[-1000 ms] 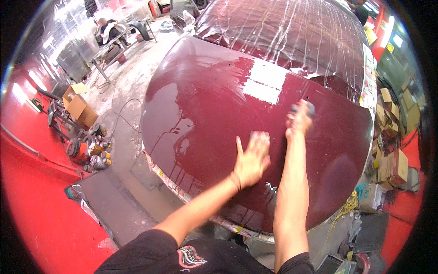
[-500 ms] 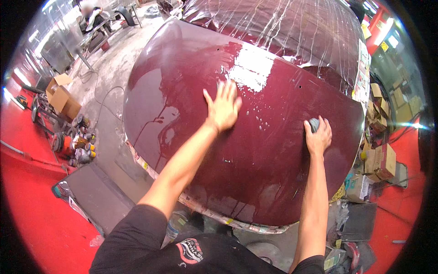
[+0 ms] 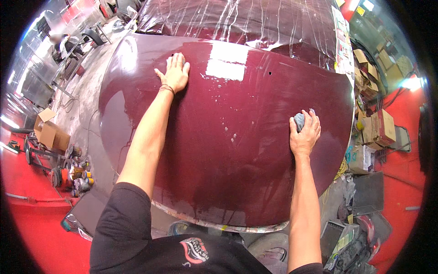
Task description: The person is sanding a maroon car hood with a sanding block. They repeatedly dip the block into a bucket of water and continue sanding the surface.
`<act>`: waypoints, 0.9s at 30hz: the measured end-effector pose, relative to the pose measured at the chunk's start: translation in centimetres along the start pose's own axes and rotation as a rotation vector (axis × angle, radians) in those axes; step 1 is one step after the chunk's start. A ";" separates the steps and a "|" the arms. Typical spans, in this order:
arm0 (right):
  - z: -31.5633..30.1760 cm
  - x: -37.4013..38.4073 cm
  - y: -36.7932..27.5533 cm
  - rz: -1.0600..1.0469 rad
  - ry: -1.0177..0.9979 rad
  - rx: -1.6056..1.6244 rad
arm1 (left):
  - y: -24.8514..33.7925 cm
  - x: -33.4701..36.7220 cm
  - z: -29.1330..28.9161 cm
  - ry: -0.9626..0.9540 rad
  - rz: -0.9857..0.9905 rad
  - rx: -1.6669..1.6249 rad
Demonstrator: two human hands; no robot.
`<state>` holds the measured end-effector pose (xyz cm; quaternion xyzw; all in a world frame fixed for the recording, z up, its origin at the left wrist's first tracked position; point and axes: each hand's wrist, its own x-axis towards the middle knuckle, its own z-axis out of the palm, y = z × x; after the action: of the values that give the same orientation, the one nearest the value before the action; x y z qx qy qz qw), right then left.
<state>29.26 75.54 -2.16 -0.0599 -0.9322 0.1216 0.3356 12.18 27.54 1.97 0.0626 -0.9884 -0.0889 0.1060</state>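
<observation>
Hood panel (image 3: 228, 173): dark red, wet and glossy, under the fingers of both hands and stretching between them.
Plastic sheeting (image 3: 182, 20): dark, streaked with pale runs, beyond the left fingertips.
Cardboard box (image 3: 52, 137): flaps open, well to the left of the left fingers.
Left hand (image 3: 175, 75): fingers fairly straight, slightly spread, palm down; cannot tell whether anything lies beneath.
Right hand (image 3: 306, 133): fingers half curled, holding the grey pad.
Grey pad (image 3: 299, 122): between right thumb and fingers, over the panel.
Droplets (image 3: 234, 136): between both hands' fingers.
</observation>
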 end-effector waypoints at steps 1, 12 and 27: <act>-0.1 -0.1 0.1 -0.003 -0.004 -0.006 | -0.2 0.7 0.3 0.014 -0.070 -0.005; -0.5 -0.2 1.7 0.019 -0.028 -0.040 | 3.0 -6.3 0.5 -0.034 0.420 0.109; -0.7 -0.3 2.3 0.000 -0.052 -0.053 | 1.0 11.7 1.9 0.023 0.163 0.110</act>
<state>30.00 77.85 -2.44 -0.0655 -0.9436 0.0984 0.3094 0.32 27.19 2.67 -0.0112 -0.9923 -0.0251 0.1207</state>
